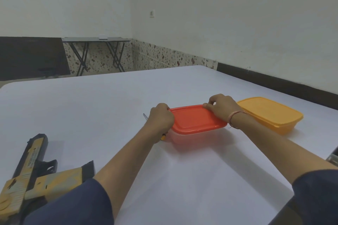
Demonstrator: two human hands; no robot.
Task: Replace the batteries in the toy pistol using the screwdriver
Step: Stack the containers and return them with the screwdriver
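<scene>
A black and yellow toy pistol lies on the white table at the near left, barrel pointing away from me. A clear box with a red lid sits mid-table. My left hand grips the lid's left edge and my right hand grips its far right corner. A screwdriver lies under my left hand; its metal tip shows to the left and a bit of orange handle shows below the wrist. No batteries are visible.
A closed yellow-orange box stands right of the red-lidded one. A dark object pokes in at the right edge. A folding table and a dark panel stand by the far wall.
</scene>
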